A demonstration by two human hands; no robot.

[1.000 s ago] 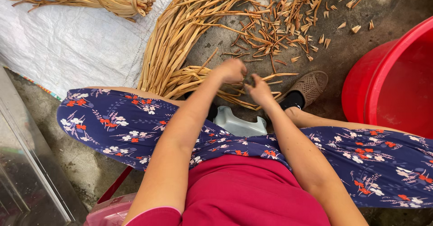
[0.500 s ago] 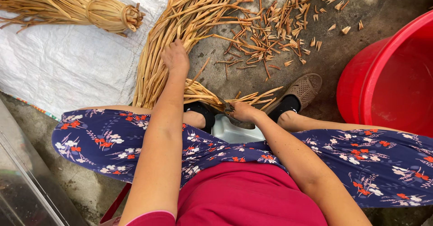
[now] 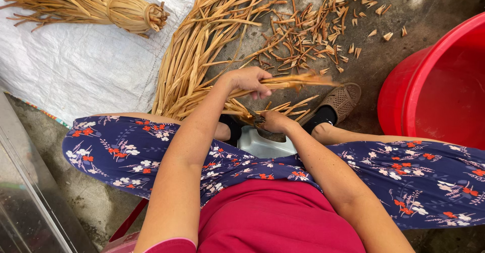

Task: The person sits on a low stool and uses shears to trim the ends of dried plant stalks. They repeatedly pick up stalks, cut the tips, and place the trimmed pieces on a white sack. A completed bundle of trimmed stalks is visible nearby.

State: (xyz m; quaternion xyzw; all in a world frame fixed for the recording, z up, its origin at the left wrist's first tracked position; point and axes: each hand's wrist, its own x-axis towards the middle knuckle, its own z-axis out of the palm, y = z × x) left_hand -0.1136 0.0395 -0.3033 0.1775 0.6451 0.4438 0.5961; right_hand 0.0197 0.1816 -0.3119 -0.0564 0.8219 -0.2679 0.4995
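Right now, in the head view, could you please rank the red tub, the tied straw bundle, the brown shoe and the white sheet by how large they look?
1. White sheet, largest.
2. Red tub, partly cut off by the frame edge.
3. Tied straw bundle, also cut off at the edge.
4. Brown shoe, smallest.

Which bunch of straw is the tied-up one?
Look at the white sheet at the upper left. On its top edge lies the tied bundle, bound round with a thick straw band. The loose pile beside it has no band.

tied bundle [image 3: 129, 13] on sheet [image 3: 76, 66] far left, tub [image 3: 444, 86] right, strips [image 3: 202, 56] between
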